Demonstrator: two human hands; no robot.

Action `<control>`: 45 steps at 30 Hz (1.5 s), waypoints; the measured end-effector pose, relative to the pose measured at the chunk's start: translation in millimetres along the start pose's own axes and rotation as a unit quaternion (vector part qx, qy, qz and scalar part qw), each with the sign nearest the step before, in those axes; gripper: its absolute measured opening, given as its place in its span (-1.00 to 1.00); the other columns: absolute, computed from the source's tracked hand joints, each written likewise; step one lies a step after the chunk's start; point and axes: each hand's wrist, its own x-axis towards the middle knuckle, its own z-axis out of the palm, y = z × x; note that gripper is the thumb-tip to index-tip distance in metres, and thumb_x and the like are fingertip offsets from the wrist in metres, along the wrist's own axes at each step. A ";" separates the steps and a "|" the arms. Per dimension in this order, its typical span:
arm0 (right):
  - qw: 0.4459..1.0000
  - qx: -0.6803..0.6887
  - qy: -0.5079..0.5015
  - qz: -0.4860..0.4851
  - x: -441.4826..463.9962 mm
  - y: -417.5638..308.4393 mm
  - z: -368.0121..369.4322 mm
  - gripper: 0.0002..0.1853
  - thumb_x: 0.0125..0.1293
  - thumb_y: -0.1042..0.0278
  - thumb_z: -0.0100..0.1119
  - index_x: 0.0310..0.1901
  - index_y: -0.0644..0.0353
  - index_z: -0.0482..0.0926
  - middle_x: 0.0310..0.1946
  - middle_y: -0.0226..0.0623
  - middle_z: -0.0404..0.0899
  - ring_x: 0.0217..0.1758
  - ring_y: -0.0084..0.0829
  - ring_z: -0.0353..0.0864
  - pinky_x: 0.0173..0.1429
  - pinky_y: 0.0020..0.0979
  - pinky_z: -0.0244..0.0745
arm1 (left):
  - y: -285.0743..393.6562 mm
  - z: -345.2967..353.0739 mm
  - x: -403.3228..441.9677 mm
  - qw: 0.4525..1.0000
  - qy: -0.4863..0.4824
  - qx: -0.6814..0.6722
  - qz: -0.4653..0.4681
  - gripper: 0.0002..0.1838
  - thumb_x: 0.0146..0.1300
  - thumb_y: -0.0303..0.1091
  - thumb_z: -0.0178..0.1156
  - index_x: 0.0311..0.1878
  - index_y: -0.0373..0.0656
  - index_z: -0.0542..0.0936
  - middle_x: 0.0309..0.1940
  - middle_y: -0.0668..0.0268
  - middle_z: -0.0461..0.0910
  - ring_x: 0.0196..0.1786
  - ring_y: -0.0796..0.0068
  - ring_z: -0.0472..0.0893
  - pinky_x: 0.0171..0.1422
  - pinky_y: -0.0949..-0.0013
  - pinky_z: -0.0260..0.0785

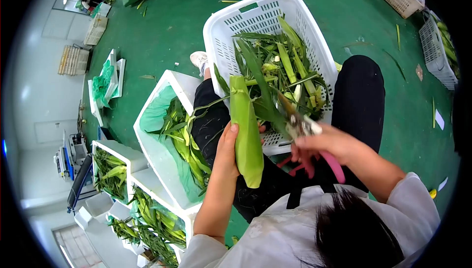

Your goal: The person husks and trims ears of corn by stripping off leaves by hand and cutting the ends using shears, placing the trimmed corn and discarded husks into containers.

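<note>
Bright, fairly even indoor light falls around the hands, with only soft shading beneath the forearms. Beyond the left hand (227, 151), the white wall (37, 96) carries pale glare. At the grip of the right hand (322, 142), the pruning shears (302, 126) blur with motion. Fisheye distortion bends the far surroundings into a black, rounded border.

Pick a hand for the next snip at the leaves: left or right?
Right, I'd judge: the right hand holds the pruning shears, blades by the long leaves, while the left hand is taken up gripping the corn.
</note>
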 end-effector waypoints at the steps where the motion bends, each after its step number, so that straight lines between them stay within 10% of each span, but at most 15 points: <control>1: 1.000 0.013 -0.018 -0.006 -0.4 13.8 6.1 -0.53 0.28 0.07 0.33 0.01 0.29 0.47 -0.29 -0.24 0.56 -0.48 -0.47 0.54 -0.38 -0.46 0.46 | -3.7 0.1 1.8 1.000 0.008 0.002 0.007 -0.40 0.41 0.00 0.09 0.34 -0.22 0.33 0.06 0.10 0.55 0.06 0.23 0.62 0.04 0.14 0.57; 7: 0.998 0.029 -0.002 -0.051 29.0 18.2 15.2 -0.52 0.26 0.01 0.36 -0.03 0.24 0.46 -0.32 -0.35 0.52 -0.45 -0.51 0.54 -0.47 -0.46 0.45 | -31.4 3.9 -12.5 0.986 -0.018 0.160 0.051 -0.22 0.34 0.25 0.05 0.40 -0.16 0.28 0.08 0.13 0.52 0.04 0.25 0.58 -0.02 0.26 0.55; 12: 0.946 0.257 0.032 -0.197 49.4 18.7 -2.5 -0.62 0.38 0.01 0.22 -0.04 0.18 0.49 -0.44 -0.48 0.43 -0.37 -0.53 0.46 -0.24 -0.49 0.44 | -13.5 -18.8 -47.6 0.975 0.018 -0.222 -0.014 -0.16 0.29 0.42 -0.10 0.47 0.05 0.24 -0.12 0.24 0.44 -0.26 0.34 0.46 -0.30 0.29 0.44; 15: 0.974 0.150 0.068 -0.157 53.6 25.9 -8.7 -0.57 0.41 0.01 0.15 0.07 0.20 0.47 -0.31 -0.40 0.50 -0.15 -0.41 0.52 0.00 -0.32 0.46 | -37.6 -89.9 -107.3 0.916 -0.075 -0.384 0.084 -0.07 0.19 0.52 -0.04 0.56 0.34 0.08 -0.21 0.29 0.40 -0.32 0.39 0.43 -0.36 0.25 0.38; 18: 0.996 -0.047 0.061 -0.053 51.2 48.4 0.9 -0.47 0.27 0.19 0.28 0.20 0.27 0.43 -0.15 -0.25 0.61 -0.06 -0.34 0.60 0.03 -0.33 0.48 | -98.1 -189.5 -223.6 0.887 0.171 -0.373 0.211 -0.25 0.32 0.28 0.07 0.44 0.07 0.29 -0.11 0.23 0.48 -0.26 0.34 0.50 -0.19 0.12 0.53; 22: 0.989 -0.092 0.091 0.075 58.7 72.2 16.6 -0.45 0.24 0.28 0.27 0.21 0.33 0.40 -0.14 -0.19 0.62 -0.07 -0.41 0.58 -0.05 -0.45 0.45 | -222.5 -274.6 -439.0 0.745 0.479 -0.385 0.259 -0.43 0.29 0.04 0.17 0.13 -0.29 0.48 -0.06 0.16 0.59 -0.12 0.24 0.61 -0.08 0.27 0.55; 23: 0.989 -0.081 0.095 0.083 62.2 73.0 20.3 -0.44 0.22 0.29 0.28 0.22 0.32 0.40 -0.12 -0.19 0.61 -0.06 -0.41 0.58 -0.03 -0.44 0.46 | -269.1 -282.4 -491.7 0.556 0.683 -0.394 0.264 -0.46 0.27 0.02 0.18 0.14 -0.21 0.49 -0.08 0.17 0.60 -0.11 0.20 0.63 -0.07 0.28 0.56; 25: 0.987 -0.054 0.120 0.092 65.5 70.2 28.0 -0.41 0.17 0.32 0.31 0.23 0.30 0.38 -0.10 -0.21 0.61 -0.04 -0.40 0.57 0.00 -0.43 0.47 | -316.5 -263.4 -581.9 0.402 0.798 -0.398 0.209 -0.47 0.32 0.07 0.08 0.16 -0.15 0.50 0.01 0.20 0.60 -0.02 0.16 0.61 0.02 0.20 0.56; 29: 0.815 -0.539 0.127 -0.171 79.5 46.9 66.6 -0.27 -0.06 0.39 0.40 0.23 0.23 0.37 0.20 -0.17 0.45 0.17 -0.23 0.52 0.16 -0.30 0.47 | -359.8 -278.6 -629.5 0.147 0.876 -0.361 0.283 -0.50 0.40 -0.02 -0.05 0.24 -0.16 0.44 0.07 0.19 0.59 0.04 0.20 0.58 0.05 0.13 0.50; 32: 0.603 -0.716 0.062 -0.345 132.7 2.8 131.0 -0.24 -0.17 0.41 0.47 0.17 0.25 0.38 0.40 0.05 0.23 0.34 0.10 0.38 0.32 -0.14 0.39 | -330.1 -382.6 -514.5 0.483 0.790 -0.163 0.339 -0.50 0.42 -0.23 0.03 0.38 -0.13 0.36 0.01 0.18 0.61 -0.02 0.27 0.59 -0.03 0.12 0.49; 33: 0.578 -0.745 0.066 -0.327 152.5 -8.6 154.9 -0.30 -0.17 0.41 0.49 0.10 0.23 0.41 0.43 0.04 0.21 0.28 0.11 0.42 0.29 -0.10 0.38 | -217.0 -355.1 -397.7 0.527 0.808 -0.093 0.245 -0.50 0.43 -0.26 0.02 0.40 -0.12 0.31 0.24 0.21 0.46 0.08 0.24 0.57 0.16 0.14 0.44; 37: 0.454 -0.858 0.017 -0.240 246.2 -17.1 204.8 -0.63 0.04 0.30 0.32 -0.10 0.21 0.51 -0.07 -0.03 0.65 0.04 -0.05 0.61 0.15 -0.12 0.40 | -48.9 -334.2 -119.1 0.752 0.517 0.287 0.292 -0.76 0.33 -0.41 0.15 0.01 -0.21 0.65 -0.40 0.42 0.58 -0.29 0.54 0.57 -0.15 0.42 0.45; 40: 0.523 -0.830 0.033 -0.191 256.9 -33.4 206.2 -0.59 0.00 0.31 0.33 -0.10 0.24 0.50 -0.23 0.02 0.67 -0.09 0.04 0.64 0.03 -0.07 0.47 | -8.0 -383.1 48.9 0.714 0.475 0.450 0.248 -0.73 0.28 -0.28 0.18 -0.04 -0.19 0.68 -0.17 0.05 0.69 -0.14 0.04 0.66 -0.01 0.20 0.49; 45: 0.601 -0.737 0.206 -0.231 191.5 -87.7 124.5 -0.46 -0.06 0.44 0.32 0.05 0.22 0.45 -0.21 0.09 0.65 -0.14 0.13 0.65 -0.02 -0.12 0.53 | -47.3 -433.7 164.5 0.601 0.436 0.666 -0.069 -0.36 0.12 0.07 0.36 0.19 -0.07 0.50 0.13 0.17 0.50 0.20 0.11 0.51 0.24 0.08 0.42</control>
